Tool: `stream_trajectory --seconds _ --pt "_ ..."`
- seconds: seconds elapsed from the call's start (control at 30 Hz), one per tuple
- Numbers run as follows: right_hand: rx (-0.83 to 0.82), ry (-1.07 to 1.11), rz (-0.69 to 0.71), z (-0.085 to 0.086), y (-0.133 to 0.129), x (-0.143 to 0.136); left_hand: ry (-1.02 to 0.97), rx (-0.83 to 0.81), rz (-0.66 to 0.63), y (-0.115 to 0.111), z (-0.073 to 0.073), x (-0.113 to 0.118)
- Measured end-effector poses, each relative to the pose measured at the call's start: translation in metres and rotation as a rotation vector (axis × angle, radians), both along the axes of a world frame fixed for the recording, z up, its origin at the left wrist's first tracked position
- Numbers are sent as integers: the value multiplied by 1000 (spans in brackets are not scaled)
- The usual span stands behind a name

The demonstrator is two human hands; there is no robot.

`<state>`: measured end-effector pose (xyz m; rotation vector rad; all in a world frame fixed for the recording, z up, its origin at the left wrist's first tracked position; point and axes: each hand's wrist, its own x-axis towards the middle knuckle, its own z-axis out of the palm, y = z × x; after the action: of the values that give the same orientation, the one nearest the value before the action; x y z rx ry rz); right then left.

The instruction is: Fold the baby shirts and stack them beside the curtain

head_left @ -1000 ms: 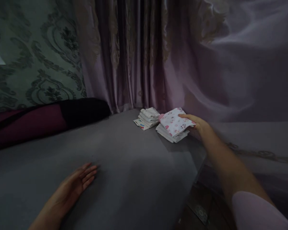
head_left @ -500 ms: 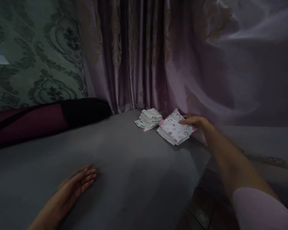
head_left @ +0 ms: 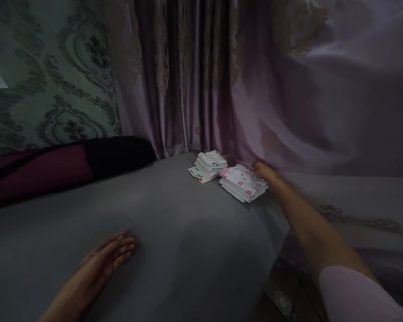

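A folded white cloth with pink and dark prints [head_left: 241, 177] lies flat on top of a short stack of folded white cloths [head_left: 237, 192]. My right hand [head_left: 263, 171] is at the back right edge of this stack. Its fingers are bent and partly hidden, so whether they still grip the printed cloth does not show. Just left of it stands a second stack of folded white cloths [head_left: 211, 163], with a colourful print on its lowest piece. My left hand [head_left: 104, 261] rests palm inward over the grey surface, fingers stretched out and holding nothing.
The grey sheet-covered surface [head_left: 154, 214] ends at a right edge, with dark floor below. A long black and maroon bolster-like bundle [head_left: 117, 156] lies along the patterned wall. Shiny mauve curtains [head_left: 201, 89] hang behind the stacks, and more fabric spreads at right.
The printed cloth was tilted up in my right hand and now lies flat on the stack. My right hand has shifted slightly left, to its back edge. My left hand stayed put.
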<state>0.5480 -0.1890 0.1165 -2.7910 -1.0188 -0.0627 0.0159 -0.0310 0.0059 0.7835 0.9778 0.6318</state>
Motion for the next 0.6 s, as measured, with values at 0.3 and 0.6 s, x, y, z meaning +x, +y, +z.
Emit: stream_trajectory --seconds 0.3,0.6 --pt "-54 63 260 -27 32 -47 6 16 -1 3 -7 -2" --pt "-74 108 160 -42 26 -36 5 58 -17 3 -11 -6"
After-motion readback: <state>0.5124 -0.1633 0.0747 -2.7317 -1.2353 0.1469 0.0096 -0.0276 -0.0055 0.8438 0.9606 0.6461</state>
